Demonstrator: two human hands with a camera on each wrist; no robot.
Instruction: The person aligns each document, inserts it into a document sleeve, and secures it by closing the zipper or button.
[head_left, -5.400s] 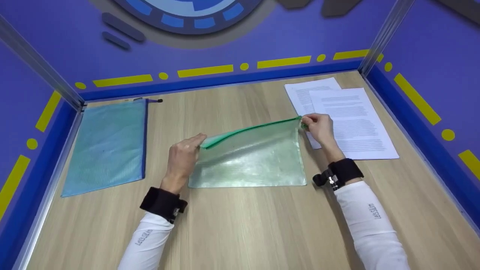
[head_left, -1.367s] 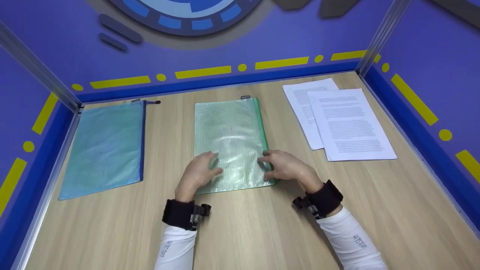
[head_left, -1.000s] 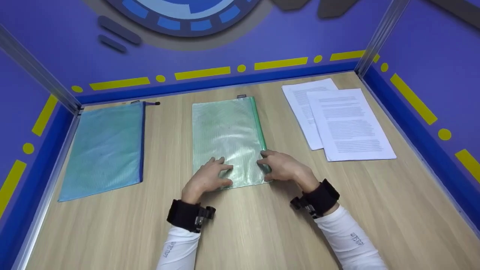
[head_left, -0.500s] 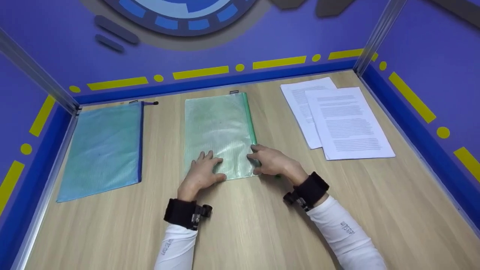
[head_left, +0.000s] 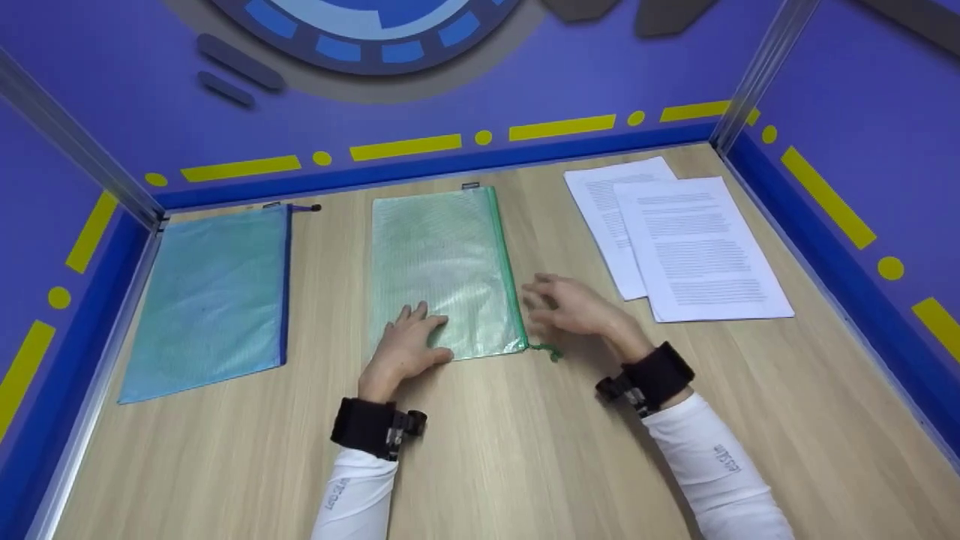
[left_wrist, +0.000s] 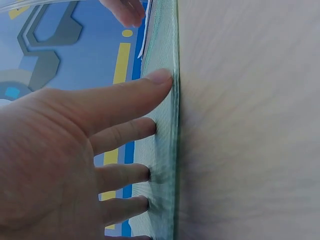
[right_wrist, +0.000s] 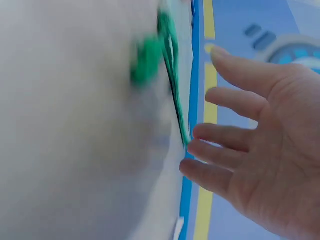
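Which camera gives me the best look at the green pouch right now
The head view: it shows most of the green pouch from above, the left hand hiding a near corner. The left wrist view shows it nearly edge-on under that hand; the right wrist view, mainly its green zip edge and blurred pull.

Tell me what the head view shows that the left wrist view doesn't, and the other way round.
Only the head view shows the blue pouch, the green cord and the white sleeves.

Only the left wrist view shows the palm side of the left hand.

Both show that hand on the green pouch, the right hand (just partly in the wrist view), the table and the wall with yellow marks.
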